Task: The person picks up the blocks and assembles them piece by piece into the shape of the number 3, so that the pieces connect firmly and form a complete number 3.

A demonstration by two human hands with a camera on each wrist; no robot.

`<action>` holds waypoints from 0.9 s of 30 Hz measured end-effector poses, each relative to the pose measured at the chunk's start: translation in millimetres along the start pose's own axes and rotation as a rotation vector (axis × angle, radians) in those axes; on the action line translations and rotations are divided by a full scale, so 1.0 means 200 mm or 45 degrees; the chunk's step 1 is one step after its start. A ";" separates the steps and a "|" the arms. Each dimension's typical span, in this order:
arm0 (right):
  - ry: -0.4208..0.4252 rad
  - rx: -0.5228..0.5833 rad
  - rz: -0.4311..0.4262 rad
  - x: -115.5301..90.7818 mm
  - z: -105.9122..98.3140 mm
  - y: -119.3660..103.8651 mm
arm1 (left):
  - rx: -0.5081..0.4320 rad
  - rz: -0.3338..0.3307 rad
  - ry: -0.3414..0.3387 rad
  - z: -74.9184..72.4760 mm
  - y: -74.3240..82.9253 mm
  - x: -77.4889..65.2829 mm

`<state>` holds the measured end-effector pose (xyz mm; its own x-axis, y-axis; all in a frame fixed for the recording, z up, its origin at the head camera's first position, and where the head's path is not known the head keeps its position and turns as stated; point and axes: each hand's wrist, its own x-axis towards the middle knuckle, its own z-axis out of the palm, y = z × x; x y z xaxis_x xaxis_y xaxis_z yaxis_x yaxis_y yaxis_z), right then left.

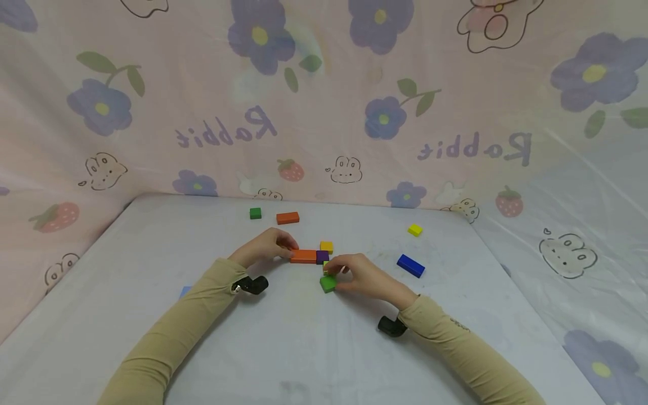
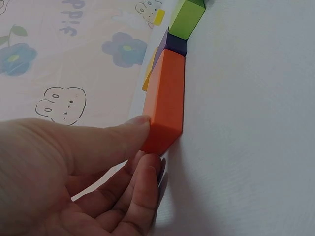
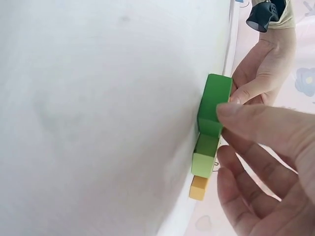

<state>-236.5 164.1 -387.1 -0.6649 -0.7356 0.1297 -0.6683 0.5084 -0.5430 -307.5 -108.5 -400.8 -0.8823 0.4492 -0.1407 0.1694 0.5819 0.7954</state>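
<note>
On the white table, my left hand (image 1: 264,247) has its thumb and fingers at the left end of an orange rectangular block (image 1: 303,256). A purple block (image 1: 322,257) adjoins that block's right end, with a yellow block (image 1: 326,247) just behind. My right hand (image 1: 363,277) pinches a green block (image 3: 216,96), thumb on its near side and fingers beyond. Between the green block and the purple one sits a light green block (image 3: 204,157), partly covered by my right fingers in the head view. Together the blocks form a bent row.
Farther back lie a small green block (image 1: 255,213) and another orange block (image 1: 287,217). To the right are a blue block (image 1: 410,266) and a yellow block (image 1: 415,230). A light blue piece (image 1: 185,291) peeks out beside the left sleeve. A printed curtain (image 1: 314,129) stands behind the table.
</note>
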 end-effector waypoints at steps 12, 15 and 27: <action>-0.013 0.015 0.032 0.01 -0.01 0.00 | -0.022 -0.003 -0.001 0.00 0.00 0.00; -0.017 0.020 0.045 0.01 -0.01 0.00 | -0.020 0.000 0.000 0.00 0.00 0.00; -0.031 -0.009 0.039 0.02 -0.01 0.02 | -0.035 0.004 -0.001 0.00 -0.01 0.01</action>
<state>-241.7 164.2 -386.6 -0.6766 -0.7305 0.0928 -0.6504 0.5337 -0.5405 -309.1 -108.9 -401.6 -0.8814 0.4515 -0.1388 0.1597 0.5614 0.8120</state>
